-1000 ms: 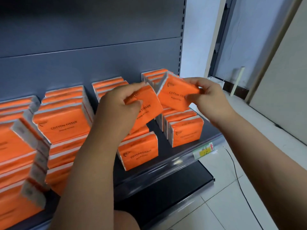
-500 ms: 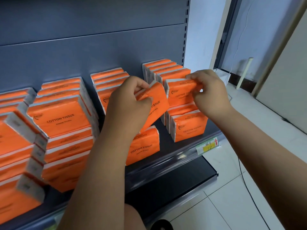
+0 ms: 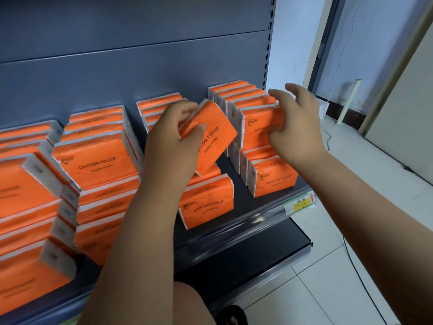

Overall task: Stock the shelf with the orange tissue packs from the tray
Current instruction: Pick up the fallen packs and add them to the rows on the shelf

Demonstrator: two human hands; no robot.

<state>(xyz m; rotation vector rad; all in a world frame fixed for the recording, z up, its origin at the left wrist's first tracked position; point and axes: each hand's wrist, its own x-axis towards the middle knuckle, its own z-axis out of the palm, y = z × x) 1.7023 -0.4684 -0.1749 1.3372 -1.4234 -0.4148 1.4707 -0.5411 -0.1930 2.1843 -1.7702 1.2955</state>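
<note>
Head view, frame centre: my left hand (image 3: 173,139) grips tilted tissue pack (image 3: 216,137), angled for slotting into middle row (image 3: 160,101); right hand (image 3: 298,127) spread, thumb steadying top pack (image 3: 257,119), centre right.

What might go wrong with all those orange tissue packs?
1. The left hand holds a tilted pack by one end. It might slip and knock the front pack, which sits near the shelf edge.
2. The top pack, touched by the right hand, stands on lower packs. It may tip forward once let go.
</note>
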